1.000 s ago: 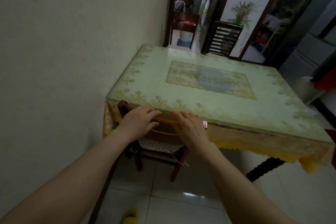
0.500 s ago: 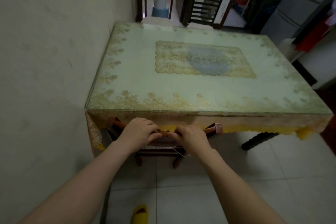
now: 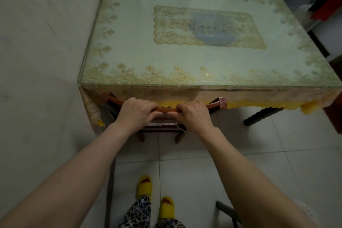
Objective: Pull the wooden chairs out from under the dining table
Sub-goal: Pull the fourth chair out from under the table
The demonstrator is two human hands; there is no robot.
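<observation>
Wooden chair (image 3: 167, 112) tucked under near edge of dining table (image 3: 185, 52), by the wall; only curved reddish-brown top rail, seat edge w/ pale patterned cushion & two back legs show. Table: glass sheet over pale green cloth, gold lace print, yellow scalloped fringe. Left hand (image 3: 136, 112) & right hand (image 3: 194, 114) both curled tight over the top rail, fingers wrapped, side by side. Glossy white tile floor (image 3: 259, 153).

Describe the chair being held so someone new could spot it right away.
Find the table against the left wall. At its near edge, a reddish wooden chair is tucked under the yellow cloth fringe. Unlike the far chairs, its curved top rail is gripped by the left hand and right hand.
</observation>
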